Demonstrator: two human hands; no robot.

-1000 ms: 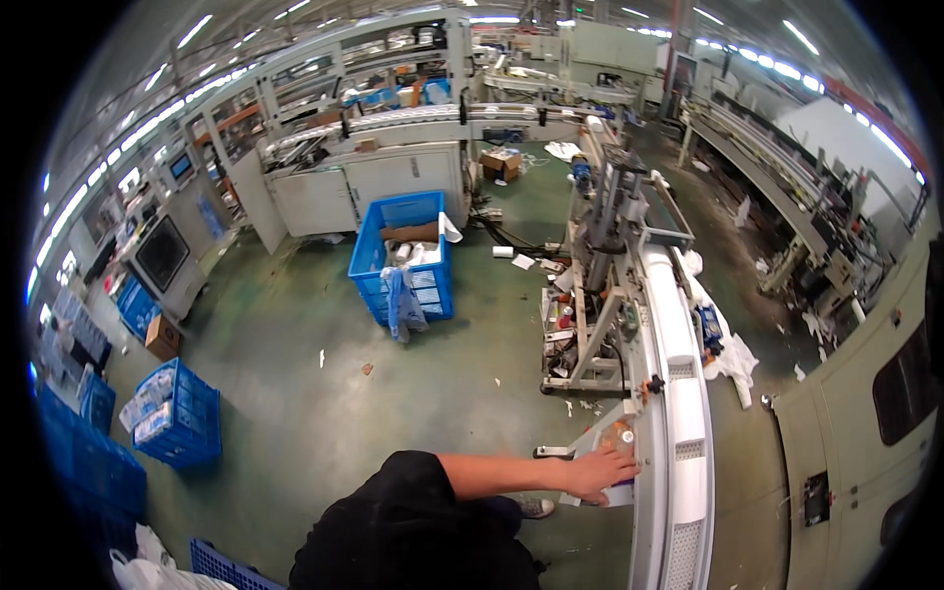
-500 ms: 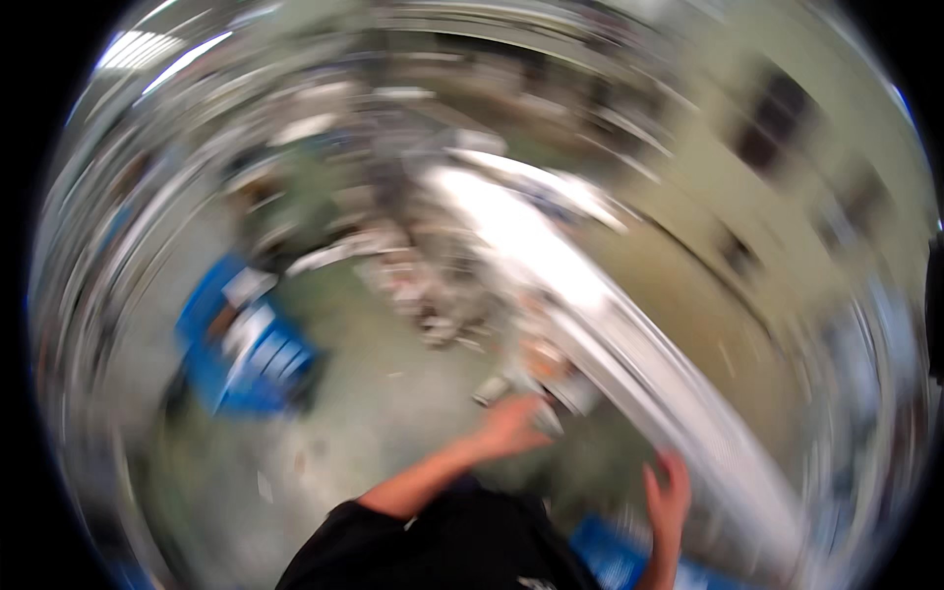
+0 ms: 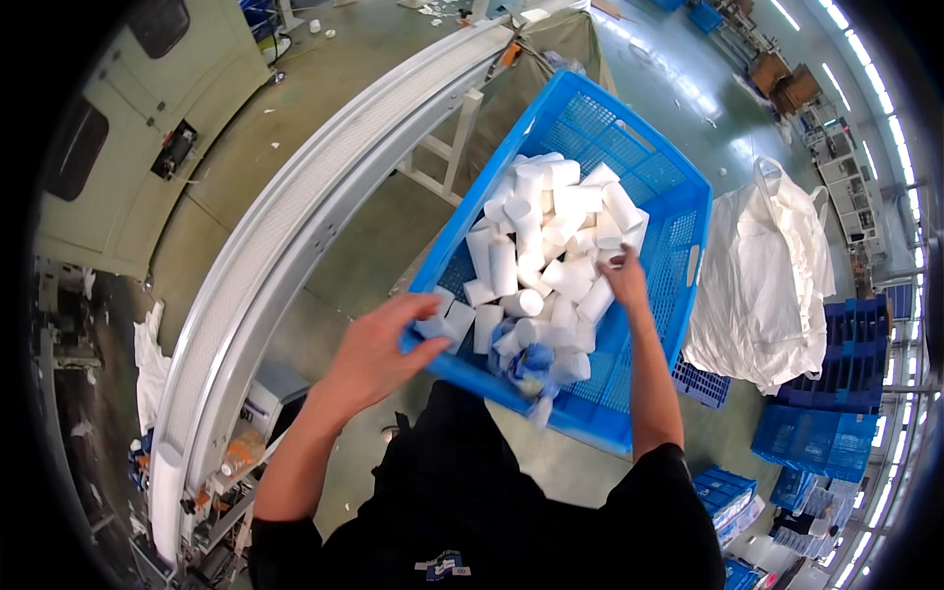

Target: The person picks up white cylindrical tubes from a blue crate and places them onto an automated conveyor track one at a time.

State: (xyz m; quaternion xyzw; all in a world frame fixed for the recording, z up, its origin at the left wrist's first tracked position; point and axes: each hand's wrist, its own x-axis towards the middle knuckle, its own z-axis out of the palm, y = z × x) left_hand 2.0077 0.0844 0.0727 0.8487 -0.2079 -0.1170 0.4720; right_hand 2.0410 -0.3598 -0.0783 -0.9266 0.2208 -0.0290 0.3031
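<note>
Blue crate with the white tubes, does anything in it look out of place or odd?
Mostly not: the white tubes lie loosely heaped in the blue crate. One odd spot: a crumpled blue bit sits among them near the crate's near edge, between the left hand and right hand. What it is cannot be told.

You stand on a green factory floor (image 3: 344, 265). A curved white conveyor (image 3: 295, 226) sweeps past on your left. A large white sack (image 3: 767, 285) lies to your right, beside stacked blue crates (image 3: 826, 413). Ceiling strip lights (image 3: 865, 88) glare overhead.
</note>
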